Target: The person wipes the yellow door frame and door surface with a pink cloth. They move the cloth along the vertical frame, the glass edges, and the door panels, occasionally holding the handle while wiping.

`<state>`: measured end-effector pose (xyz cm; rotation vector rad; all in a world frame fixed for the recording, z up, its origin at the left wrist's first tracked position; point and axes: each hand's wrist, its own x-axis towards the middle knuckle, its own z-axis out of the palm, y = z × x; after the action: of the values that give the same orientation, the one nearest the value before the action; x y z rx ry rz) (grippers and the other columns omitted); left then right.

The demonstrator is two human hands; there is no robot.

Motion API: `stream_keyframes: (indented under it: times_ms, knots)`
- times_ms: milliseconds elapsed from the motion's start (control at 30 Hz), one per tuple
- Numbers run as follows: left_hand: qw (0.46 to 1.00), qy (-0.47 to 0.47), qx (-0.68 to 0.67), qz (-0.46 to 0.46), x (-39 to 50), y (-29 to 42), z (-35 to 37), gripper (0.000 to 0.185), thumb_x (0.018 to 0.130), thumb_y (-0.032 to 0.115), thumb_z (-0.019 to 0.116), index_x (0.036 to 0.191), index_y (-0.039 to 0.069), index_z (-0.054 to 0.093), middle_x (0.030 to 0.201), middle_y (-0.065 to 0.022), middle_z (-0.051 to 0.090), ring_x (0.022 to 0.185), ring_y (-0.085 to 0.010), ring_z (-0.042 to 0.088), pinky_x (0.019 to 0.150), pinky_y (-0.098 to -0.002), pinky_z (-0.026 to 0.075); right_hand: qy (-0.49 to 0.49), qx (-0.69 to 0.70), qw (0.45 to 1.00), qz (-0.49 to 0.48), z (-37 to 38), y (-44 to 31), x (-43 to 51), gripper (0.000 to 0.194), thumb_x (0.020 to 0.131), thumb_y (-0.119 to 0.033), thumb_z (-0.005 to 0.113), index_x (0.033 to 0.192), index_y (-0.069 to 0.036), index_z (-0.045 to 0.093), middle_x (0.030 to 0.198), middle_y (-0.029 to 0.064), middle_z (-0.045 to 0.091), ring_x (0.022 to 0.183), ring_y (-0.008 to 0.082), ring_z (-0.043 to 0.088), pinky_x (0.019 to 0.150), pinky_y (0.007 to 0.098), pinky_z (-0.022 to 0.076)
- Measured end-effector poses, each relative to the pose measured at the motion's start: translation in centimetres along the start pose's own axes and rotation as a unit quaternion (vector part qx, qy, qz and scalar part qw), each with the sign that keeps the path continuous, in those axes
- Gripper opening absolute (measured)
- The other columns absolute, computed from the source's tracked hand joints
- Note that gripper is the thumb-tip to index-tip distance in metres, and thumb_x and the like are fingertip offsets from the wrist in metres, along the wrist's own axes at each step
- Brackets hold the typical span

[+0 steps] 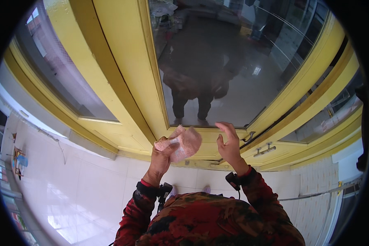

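A folded pink cloth (189, 141) with a paler patch is pinched in my left hand (162, 158), the thumb pressed across it. My right hand (229, 146) is raised to the right of the cloth, fingers curved and apart, holding nothing. Before me stands a yellow-painted wooden door (126, 61) with a large glass pane (221, 70), which mirrors a standing figure and a room. A metal handle (248, 136) sits on the door frame near my right hand. Lower and farther right is a metal door bolt (264, 150).
On the left a second yellow-framed window (77, 77) adjoins the door. Pale glossy floor tiles (89, 184) stretch behind and to the left, where a small wooden chair (18, 161) with a blue item stands far off. A tiled wall (313, 196) with a rail is at the right.
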<state>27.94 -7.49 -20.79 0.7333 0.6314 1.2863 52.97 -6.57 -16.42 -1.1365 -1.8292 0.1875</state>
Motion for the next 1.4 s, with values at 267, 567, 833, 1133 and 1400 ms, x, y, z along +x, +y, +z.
stream_keyframes:
  times_ms: [267, 567, 833, 1133, 1400]
  knots:
    - [0.999, 0.020, -0.036, -0.028, -2.2, -1.5, 1.3, 0.006, 0.091, 0.006, 0.065, 0.093, 0.007, 0.060, 0.091, 0.0004, 0.063, 0.083, -0.0103, 0.060, 0.077, -0.0272, 0.052, -0.097, 0.278, 0.940, 0.170, 6.7, -3.3, -3.9, 0.052, 0.092, -0.022, 0.069, 0.133, 0.002, 0.047, 0.120, 0.0201, 0.061, 0.104, 0.0273, 0.063, 0.088, 0.0340, 0.0503]
    - [0.987, -0.049, -0.103, -0.113, -1.6, -2.8, -1.1, 0.054, 0.096, 0.035, 0.062, 0.138, 0.006, 0.047, 0.127, -0.0080, 0.062, 0.114, -0.0218, 0.062, 0.100, -0.0385, 0.049, -0.171, 0.465, 0.828, 0.263, 7.6, -3.1, -3.6, 0.029, 0.104, -0.016, 0.052, 0.130, -0.004, 0.049, 0.115, 0.0022, 0.059, 0.098, 0.0063, 0.054, 0.083, 0.0238, 0.0479]
    - [0.996, -0.047, 0.044, -0.060, -1.9, -4.0, -1.3, 0.057, 0.096, 0.024, 0.058, 0.146, 0.000, 0.041, 0.136, -0.0107, 0.055, 0.121, -0.0214, 0.056, 0.102, -0.0353, 0.047, 0.066, 0.165, 0.954, 0.241, 5.0, 4.8, -8.2, 0.033, 0.099, -0.024, 0.059, 0.125, -0.004, 0.054, 0.115, 0.0154, 0.059, 0.105, 0.0332, 0.060, 0.089, 0.0366, 0.0490]
    - [0.992, 0.115, 0.050, -0.014, -2.2, 0.1, -5.4, 0.058, 0.087, 0.045, 0.067, 0.132, 0.011, 0.051, 0.117, -0.0033, 0.060, 0.106, -0.0200, 0.060, 0.084, -0.0383, 0.053, -0.206, -0.528, 0.824, 0.001, -6.6, 24.4, -15.5, 0.026, 0.083, -0.015, 0.059, 0.108, -0.008, 0.065, 0.120, 0.0095, 0.055, 0.098, 0.0316, 0.060, 0.079, 0.0451, 0.0481]
    - [0.791, 0.204, 0.390, 0.426, 1.8, 13.8, 7.0, 0.030, 0.083, 0.006, 0.068, 0.110, 0.002, 0.054, 0.109, -0.0076, 0.057, 0.098, -0.0203, 0.057, 0.084, -0.0328, 0.049, -0.313, -0.642, 0.696, 0.064, -4.0, 30.4, -16.8, 0.015, 0.081, -0.020, 0.059, 0.072, -0.020, 0.072, 0.071, 0.0021, 0.067, 0.067, 0.0275, 0.065, 0.046, 0.0492, 0.0338]
